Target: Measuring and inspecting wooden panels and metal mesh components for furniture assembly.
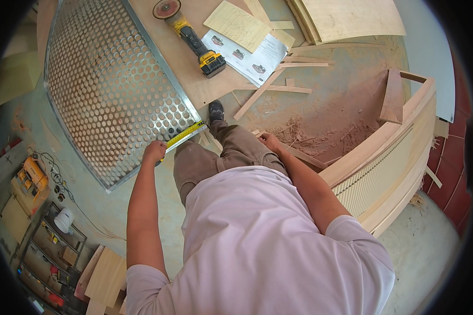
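My left hand is closed around a tape measure whose case is mostly hidden by the fingers. Its yellow blade is drawn out along the near edge of a framed perforated metal panel, reaching close to the corner. Beside my right thigh, my right hand is curled at the end of a wooden frame; whether it grips the wood cannot be made out. A yellow and black cordless angle grinder lies on a wooden board beyond the panel.
Printed sheets and a thin plywood piece lie beside the grinder. Wood strips and reddish sawdust cover the floor ahead. A slatted wooden unit stands at right. At left are a yellow case, cables and a tool rack.
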The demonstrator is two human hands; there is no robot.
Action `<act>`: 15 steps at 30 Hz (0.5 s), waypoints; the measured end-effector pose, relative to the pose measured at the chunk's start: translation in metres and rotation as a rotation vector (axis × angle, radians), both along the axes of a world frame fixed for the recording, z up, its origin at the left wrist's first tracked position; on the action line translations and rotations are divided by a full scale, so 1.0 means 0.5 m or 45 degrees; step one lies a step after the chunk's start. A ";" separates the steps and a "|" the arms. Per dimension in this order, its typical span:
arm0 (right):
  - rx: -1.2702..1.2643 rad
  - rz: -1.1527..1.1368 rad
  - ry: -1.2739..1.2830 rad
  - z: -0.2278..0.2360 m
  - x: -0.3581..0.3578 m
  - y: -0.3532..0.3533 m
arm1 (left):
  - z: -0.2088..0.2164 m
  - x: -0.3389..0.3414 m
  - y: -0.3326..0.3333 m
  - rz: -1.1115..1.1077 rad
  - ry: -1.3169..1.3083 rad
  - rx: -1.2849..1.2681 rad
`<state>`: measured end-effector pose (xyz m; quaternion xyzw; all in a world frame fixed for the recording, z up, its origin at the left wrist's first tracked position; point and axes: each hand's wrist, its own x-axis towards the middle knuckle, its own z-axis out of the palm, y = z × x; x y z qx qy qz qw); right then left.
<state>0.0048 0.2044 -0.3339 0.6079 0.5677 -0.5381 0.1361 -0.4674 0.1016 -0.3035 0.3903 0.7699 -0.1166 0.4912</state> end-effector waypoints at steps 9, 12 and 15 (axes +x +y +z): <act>0.093 0.026 0.000 -0.003 0.008 -0.005 | -0.010 -0.001 -0.002 0.021 0.009 -0.012; 0.073 0.015 -0.005 -0.007 0.009 -0.007 | -0.007 0.001 -0.001 0.030 0.007 -0.010; 0.073 0.008 -0.011 -0.013 0.011 -0.008 | -0.010 0.000 -0.003 0.037 0.002 -0.003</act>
